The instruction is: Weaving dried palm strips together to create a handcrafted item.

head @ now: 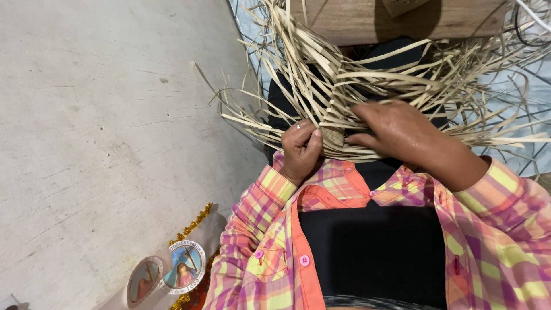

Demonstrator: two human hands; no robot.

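Tangle of pale, flat dried palm strips (367,74) — pinched by left hand (301,150), pressed under right hand (396,129); brown wooden block (396,20) behind, round religious medallions (169,272) on concrete floor (86,143).

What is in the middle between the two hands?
In the head view, a small woven patch of pale straw strips sits between the left hand and the right hand; both hands' fingers touch it.

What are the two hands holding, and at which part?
Both hands hold the woven straw piece at its small woven centre: left hand beside it, right hand over it; loose strips fan outward.
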